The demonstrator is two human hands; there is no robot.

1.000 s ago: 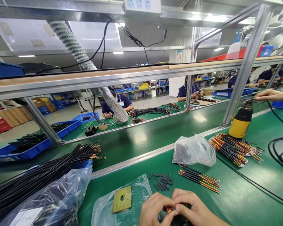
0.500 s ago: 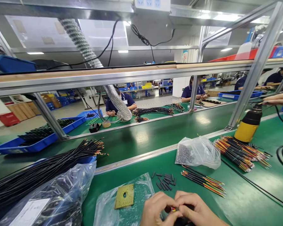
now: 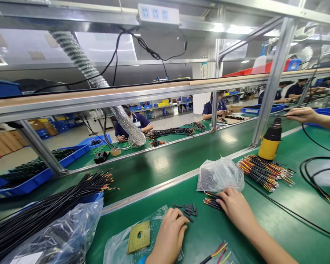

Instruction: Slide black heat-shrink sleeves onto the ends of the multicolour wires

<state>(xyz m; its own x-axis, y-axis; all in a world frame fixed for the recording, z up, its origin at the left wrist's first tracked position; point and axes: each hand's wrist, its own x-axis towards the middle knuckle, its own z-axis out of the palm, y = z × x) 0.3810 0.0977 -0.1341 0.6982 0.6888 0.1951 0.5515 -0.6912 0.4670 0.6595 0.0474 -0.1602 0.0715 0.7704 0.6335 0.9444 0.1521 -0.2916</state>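
Left hand (image 3: 169,234) curled, fingers bunched narrow, right beside pile of short black tubes (image 3: 188,211), nothing clearly held, cannot tell if anything pinched. Right hand (image 3: 236,209) more spread, fingers (image 3: 222,195) lying on small bundle of red, yellow and black wires (image 3: 212,201), touching it, cannot tell if gripping. Tubes and bundle sit between hands on green workbench (image 3: 209,234). Under and past left hand, clear plastic sheet (image 3: 118,249) with yellowish square pad (image 3: 139,236), round hole in middle. Clear bag of small black pieces (image 3: 220,176) just above right hand. Further right, bigger heap of colour-tipped wires (image 3: 264,172) next to upright yellow and black heat gun (image 3: 272,141). Another person's hand (image 3: 301,115) comes in from right, near top of gun, kept apart from the two main hands. Coiled black cable (image 3: 316,176) at right. Few wire ends (image 3: 217,253) at bottom edge. Left side, long bunch of black wires (image 3: 44,205) partly in clear bag (image 3: 63,234), on blue bin (image 3: 95,198). Seated worker in navy shirt (image 3: 133,124) at next bench beyond
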